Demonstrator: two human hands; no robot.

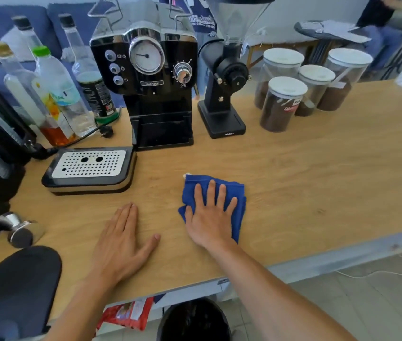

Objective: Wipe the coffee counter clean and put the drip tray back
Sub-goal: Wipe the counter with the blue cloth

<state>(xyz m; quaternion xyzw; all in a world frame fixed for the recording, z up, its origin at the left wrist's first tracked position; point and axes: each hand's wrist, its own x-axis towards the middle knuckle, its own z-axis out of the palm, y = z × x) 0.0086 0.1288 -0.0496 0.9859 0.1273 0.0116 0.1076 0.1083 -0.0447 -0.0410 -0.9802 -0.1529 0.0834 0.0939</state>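
A folded blue cloth [237,193] lies on the wooden counter [305,180], and my right hand [211,215] presses flat on top of it with fingers spread. My left hand [121,242] rests palm-down on the bare wood to the left of the cloth, holding nothing. The drip tray [89,171], black with a perforated metal grate, sits on the counter to the front left of the black espresso machine [150,75]. The machine's base slot [163,131] stands without a tray.
A black grinder [222,89] stands right of the machine, then several lidded jars of coffee [283,104]. Bottles [55,94] crowd the back left. A metal tamper [19,230] sits near the left front edge. A black bin [192,321] is below the counter.
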